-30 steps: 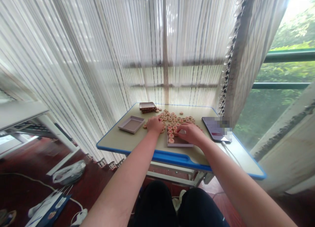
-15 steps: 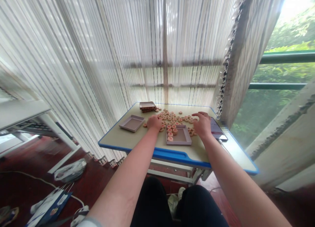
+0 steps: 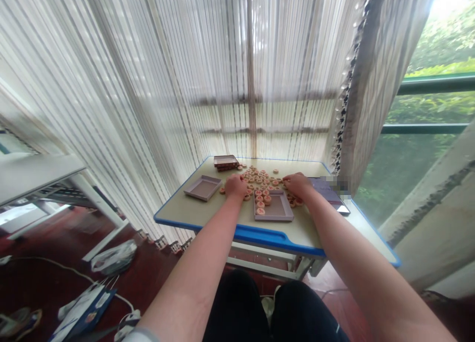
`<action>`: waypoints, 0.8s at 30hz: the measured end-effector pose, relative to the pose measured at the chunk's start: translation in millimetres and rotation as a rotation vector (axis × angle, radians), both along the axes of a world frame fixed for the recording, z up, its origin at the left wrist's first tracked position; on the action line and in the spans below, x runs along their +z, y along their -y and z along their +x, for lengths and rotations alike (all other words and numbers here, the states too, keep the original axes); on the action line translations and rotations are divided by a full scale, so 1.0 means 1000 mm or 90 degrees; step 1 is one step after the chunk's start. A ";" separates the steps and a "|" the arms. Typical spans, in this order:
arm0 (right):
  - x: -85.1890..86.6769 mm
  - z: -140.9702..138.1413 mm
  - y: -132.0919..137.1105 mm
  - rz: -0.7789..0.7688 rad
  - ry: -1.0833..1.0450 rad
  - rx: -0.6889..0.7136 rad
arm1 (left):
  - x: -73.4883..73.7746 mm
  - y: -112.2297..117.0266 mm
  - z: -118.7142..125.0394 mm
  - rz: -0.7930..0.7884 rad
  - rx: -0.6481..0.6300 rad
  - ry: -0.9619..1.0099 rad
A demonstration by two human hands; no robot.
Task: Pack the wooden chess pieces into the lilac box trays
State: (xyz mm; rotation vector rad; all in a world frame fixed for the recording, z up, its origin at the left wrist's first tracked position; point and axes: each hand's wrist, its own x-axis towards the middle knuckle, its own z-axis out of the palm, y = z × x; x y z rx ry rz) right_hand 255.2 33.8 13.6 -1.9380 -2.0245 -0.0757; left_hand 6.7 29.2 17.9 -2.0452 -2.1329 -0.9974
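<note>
Round wooden Chinese chess pieces point(image 3: 260, 174) lie scattered in a loose heap over the middle of the desk. Nearest me, a shallow open box tray point(image 3: 282, 219) has several red-marked pieces along its left side, some stacked. My left hand point(image 3: 236, 186) is closed at the left edge of the heap, its fingertips among the pieces; what it holds is hidden. On the heap's right side my right hand point(image 3: 298, 184) has its fingers pinched together on a piece, which they mostly cover. More pieces sit under and beside that palm.
An empty shallow box tray point(image 3: 203, 188) lies on the left of the desk point(image 3: 185, 212). Behind it is a small stack of brown boxes point(image 3: 225, 163). A tablet-like device point(image 3: 328, 191) rests beyond my right hand. Striped curtains point(image 3: 222, 60) hang behind the desk.
My right hand has lowered and its fingers, spread before, have closed at the pieces. My left hand stays closed beside the heap. The whole view has shifted slightly.
</note>
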 end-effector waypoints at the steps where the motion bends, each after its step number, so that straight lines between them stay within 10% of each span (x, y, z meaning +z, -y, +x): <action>1: -0.001 0.002 0.001 0.000 -0.007 -0.006 | 0.001 0.002 -0.001 0.018 0.017 0.019; 15: -0.003 0.011 -0.001 0.020 -0.055 -0.036 | 0.004 0.009 -0.007 0.080 0.084 0.143; 24: 0.002 0.010 0.003 0.101 -0.332 -0.052 | 0.003 0.005 -0.005 0.097 0.094 0.129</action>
